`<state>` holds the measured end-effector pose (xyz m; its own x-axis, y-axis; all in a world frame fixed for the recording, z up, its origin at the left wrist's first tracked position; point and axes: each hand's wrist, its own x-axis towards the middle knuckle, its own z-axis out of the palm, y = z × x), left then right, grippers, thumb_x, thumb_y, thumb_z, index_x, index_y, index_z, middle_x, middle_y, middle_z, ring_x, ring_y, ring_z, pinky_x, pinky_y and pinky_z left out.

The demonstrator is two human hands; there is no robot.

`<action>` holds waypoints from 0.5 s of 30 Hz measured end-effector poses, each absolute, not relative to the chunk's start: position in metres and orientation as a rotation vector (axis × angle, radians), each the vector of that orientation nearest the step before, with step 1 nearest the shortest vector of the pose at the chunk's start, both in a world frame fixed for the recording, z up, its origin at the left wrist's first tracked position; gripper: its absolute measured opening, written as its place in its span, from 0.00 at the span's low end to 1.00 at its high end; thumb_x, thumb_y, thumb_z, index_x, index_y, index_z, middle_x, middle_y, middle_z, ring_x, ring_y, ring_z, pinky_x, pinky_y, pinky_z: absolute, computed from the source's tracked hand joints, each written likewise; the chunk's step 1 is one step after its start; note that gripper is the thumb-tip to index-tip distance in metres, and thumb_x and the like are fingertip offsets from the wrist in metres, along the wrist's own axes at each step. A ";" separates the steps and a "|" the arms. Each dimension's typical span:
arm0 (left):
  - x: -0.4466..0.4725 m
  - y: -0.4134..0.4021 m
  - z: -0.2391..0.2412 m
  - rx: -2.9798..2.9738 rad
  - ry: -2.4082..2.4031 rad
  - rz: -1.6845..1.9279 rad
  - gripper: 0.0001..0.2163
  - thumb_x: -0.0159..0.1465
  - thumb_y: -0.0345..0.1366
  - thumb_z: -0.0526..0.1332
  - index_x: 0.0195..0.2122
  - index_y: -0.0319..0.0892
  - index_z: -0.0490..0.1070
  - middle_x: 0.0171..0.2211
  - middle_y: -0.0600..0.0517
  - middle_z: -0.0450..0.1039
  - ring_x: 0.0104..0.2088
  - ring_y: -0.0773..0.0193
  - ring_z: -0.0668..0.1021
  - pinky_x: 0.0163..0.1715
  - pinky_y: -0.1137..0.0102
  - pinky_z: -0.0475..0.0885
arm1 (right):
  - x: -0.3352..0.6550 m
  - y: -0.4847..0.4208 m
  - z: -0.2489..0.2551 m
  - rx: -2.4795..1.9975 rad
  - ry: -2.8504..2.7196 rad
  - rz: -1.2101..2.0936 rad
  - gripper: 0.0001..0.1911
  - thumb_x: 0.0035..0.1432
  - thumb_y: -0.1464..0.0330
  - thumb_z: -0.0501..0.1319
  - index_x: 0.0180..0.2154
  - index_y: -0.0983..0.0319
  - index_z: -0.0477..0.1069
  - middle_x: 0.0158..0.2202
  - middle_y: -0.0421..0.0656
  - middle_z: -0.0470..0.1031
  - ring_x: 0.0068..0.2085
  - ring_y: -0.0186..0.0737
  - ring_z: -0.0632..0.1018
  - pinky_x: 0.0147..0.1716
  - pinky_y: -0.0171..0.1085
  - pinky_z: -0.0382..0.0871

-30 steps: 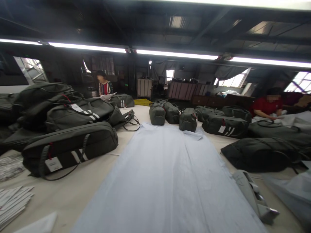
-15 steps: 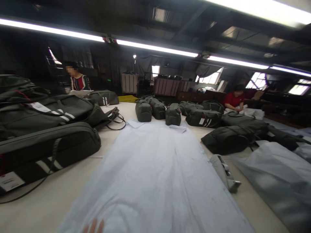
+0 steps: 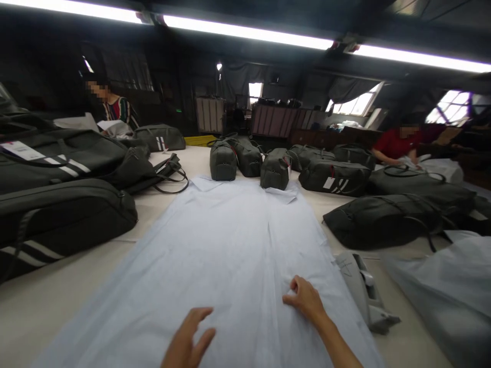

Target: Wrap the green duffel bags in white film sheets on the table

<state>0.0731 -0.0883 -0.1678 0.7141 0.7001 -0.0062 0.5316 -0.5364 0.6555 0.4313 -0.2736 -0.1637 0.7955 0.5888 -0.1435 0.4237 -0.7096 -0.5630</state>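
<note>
A long pale bluish-white sheet (image 3: 215, 245), thin and lightly creased, lies spread down the middle of the table. Over its near part is my left hand (image 3: 187, 340), thumb and fingers apart, holding nothing that I can see. My right hand (image 3: 305, 299) is farther out over the sheet's right half. Its fingers curl toward the thumb with a small gap between them; whether it touches the sheet is unclear. To the right of the sheet's edge lies a grey tape dispenser (image 3: 362, 286) with a handwritten mark.
Dark green duffel bags flank the sheet: one at near left (image 3: 76, 220), one at right (image 3: 383, 220), several at its far end (image 3: 274, 168). Translucent plastic (image 3: 452, 286) covers the right side. Two people, in a striped top (image 3: 120, 110) and a red top (image 3: 395, 143), are beyond.
Both hands now show over the sheet; before, only some fingertips were visible at the bottom edge. The view has tipped downward and come slightly closer. The sheet and bags look unmoved.
</note>
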 end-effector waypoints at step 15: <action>0.348 -0.035 -0.190 2.641 0.645 0.140 0.03 0.64 0.29 0.61 0.38 0.42 0.69 0.40 0.49 0.72 0.45 0.54 0.73 0.48 0.60 0.65 | 0.472 -0.299 -0.162 -2.118 -0.778 0.655 0.16 0.50 0.53 0.63 0.22 0.59 0.70 0.42 0.46 0.79 0.45 0.48 0.77 0.46 0.38 0.69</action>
